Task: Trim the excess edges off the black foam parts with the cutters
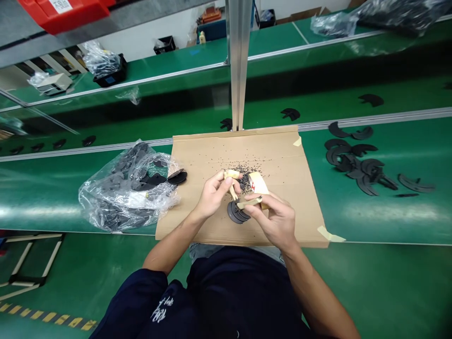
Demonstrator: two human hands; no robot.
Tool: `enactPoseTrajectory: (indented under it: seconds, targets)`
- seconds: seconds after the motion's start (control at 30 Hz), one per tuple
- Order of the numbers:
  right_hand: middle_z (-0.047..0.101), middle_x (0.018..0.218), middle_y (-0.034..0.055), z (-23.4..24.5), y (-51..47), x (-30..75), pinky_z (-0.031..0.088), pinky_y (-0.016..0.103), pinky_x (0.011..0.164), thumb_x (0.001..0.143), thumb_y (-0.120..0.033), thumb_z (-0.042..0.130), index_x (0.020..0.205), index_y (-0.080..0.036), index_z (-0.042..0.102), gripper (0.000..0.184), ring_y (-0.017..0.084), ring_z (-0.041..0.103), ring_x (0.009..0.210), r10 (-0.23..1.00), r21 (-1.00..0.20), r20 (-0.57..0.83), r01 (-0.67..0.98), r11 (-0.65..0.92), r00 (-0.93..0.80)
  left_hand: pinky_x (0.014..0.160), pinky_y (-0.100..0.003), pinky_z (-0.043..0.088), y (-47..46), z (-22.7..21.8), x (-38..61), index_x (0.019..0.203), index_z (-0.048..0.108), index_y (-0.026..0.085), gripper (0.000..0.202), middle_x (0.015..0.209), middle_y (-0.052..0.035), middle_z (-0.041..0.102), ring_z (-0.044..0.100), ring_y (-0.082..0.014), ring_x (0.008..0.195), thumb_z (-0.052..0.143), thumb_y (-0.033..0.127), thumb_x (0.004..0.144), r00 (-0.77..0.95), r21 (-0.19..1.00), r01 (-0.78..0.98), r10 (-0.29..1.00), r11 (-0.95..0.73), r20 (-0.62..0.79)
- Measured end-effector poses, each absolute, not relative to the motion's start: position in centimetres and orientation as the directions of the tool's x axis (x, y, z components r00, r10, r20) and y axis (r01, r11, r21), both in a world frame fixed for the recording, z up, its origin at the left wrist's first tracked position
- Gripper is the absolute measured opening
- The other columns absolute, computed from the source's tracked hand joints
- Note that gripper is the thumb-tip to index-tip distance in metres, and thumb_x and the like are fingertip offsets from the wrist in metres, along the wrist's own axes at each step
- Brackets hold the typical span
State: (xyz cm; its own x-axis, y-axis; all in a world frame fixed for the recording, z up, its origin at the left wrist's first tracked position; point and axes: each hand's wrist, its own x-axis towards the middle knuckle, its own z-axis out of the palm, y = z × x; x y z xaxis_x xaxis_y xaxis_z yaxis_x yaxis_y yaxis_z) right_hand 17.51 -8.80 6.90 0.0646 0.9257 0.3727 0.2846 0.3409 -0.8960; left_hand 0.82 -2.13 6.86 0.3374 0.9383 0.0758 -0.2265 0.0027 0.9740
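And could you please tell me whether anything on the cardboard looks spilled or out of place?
Yes: small black bits lie strewn over the cardboard sheet, thickest beside the cream roll. They look odd because they are loose and scattered rather than gathered, though they may simply be debris.

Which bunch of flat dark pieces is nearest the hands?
The small stack on the cardboard, by the left hand and right hand; the bagged pieces at left and loose pile at right are farther.

Head-worn, facing forward, down at hands (213, 194)
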Motion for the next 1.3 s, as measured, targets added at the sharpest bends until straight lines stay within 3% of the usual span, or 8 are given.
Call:
enactPoseTrajectory:
  seconds: [0.3,0.57,0.73,0.83,0.93,1.07,1.2,1.3]
  targets:
    - [0.075,0.087,0.0043,6.3,-8.1,18.2,0.059,0.031,0.071,0.084,-0.049,0.077,0.088,-0.021,0.076,0.028,0.017,0.067,0.074,0.982,-0.989,0.131,-0.055,0.140,0.137,0.069,-0.026,0.063,-2.7,6.2,1.0,0.101,0.066,0.016,0.048,0.100,-0.0076,0.074,0.073,-0.0155,0.080,0.087,0.050,0.075,0.540,0.850,-0.340,0.823,0.404,-0.175]
    - [0.068,0.073,0.0011,5.7,-7.9,18.6,0.059,0.029,0.067,0.089,-0.052,0.071,0.100,-0.020,0.077,0.034,0.015,0.066,0.070,0.990,-0.993,0.079,-0.074,0.088,0.117,0.073,-0.025,0.058,-3.2,5.5,0.8,0.096,0.071,0.013,0.039,0.088,-0.0093,0.075,0.074,-0.0178,0.081,0.083,0.047,0.081,0.664,0.842,-0.306,0.733,0.445,-0.146]
    - [0.075,0.113,0.0086,5.7,-8.0,18.6,0.060,0.037,0.092,0.094,-0.052,0.065,0.116,-0.022,0.075,0.039,0.022,0.072,0.104,0.993,-0.991,0.120,0.053,0.120,0.008,0.075,-0.023,0.053,-3.7,4.9,1.3,0.096,0.072,0.014,0.039,0.082,-0.0041,0.073,0.070,-0.0129,0.077,0.092,0.037,0.072,0.626,0.824,-0.331,0.761,0.460,-0.173]
    - [0.064,0.140,0.0096,5.6,-8.0,19.1,0.053,0.040,0.108,0.094,-0.052,0.065,0.144,-0.026,0.059,0.057,0.025,0.064,0.125,0.990,-0.980,0.133,0.141,0.139,-0.055,0.066,-0.019,0.049,-4.0,4.5,1.5,0.091,0.071,0.012,0.038,0.072,-0.0010,0.069,0.062,-0.0084,0.065,0.092,0.038,0.072,0.584,0.780,-0.361,0.776,0.512,-0.239]
    - [0.065,0.137,0.0125,5.5,-8.1,19.5,0.057,0.040,0.099,0.095,-0.049,0.063,0.163,-0.027,0.025,0.081,0.024,0.068,0.112,0.990,-0.987,0.054,0.145,0.072,-0.127,0.068,-0.021,0.052,-4.0,4.3,1.4,0.090,0.071,0.011,0.040,0.077,-0.0037,0.071,0.065,-0.0113,0.068,0.087,0.046,0.076,0.529,0.782,-0.365,0.804,0.505,-0.272]
    - [0.070,0.099,0.0075,5.6,-8.4,19.5,0.058,0.035,0.076,0.100,-0.043,0.053,0.163,-0.023,0.018,0.074,0.019,0.066,0.082,0.992,-0.983,0.003,0.179,0.025,-0.123,0.069,-0.028,0.057,-3.6,4.0,1.0,0.101,0.068,0.014,0.047,0.080,-0.0037,0.070,0.068,-0.0152,0.069,0.078,0.056,0.082,0.452,0.879,-0.287,0.863,0.380,-0.226]
    - [0.063,0.083,0.0018,5.7,-8.5,19.1,0.054,0.035,0.074,0.101,-0.036,0.046,0.160,-0.021,0.022,0.066,0.018,0.059,0.073,0.992,-0.964,0.018,0.259,0.051,-0.128,0.082,-0.030,0.057,-3.4,4.1,0.8,0.114,0.066,0.017,0.038,0.100,-0.0067,0.071,0.068,-0.0165,0.085,0.072,0.047,0.091,0.332,0.999,-0.047,0.943,-0.015,0.030]
    - [0.062,0.082,0.0016,5.6,-8.4,18.9,0.053,0.036,0.075,0.100,-0.036,0.046,0.161,-0.019,0.020,0.068,0.018,0.059,0.074,0.990,-0.962,0.024,0.266,0.060,-0.137,0.093,-0.033,0.054,-3.4,4.5,0.8,0.118,0.066,0.018,0.028,0.114,-0.0093,0.068,0.066,-0.0199,0.102,0.063,0.037,0.097,0.364,0.922,0.212,0.902,-0.324,0.233]
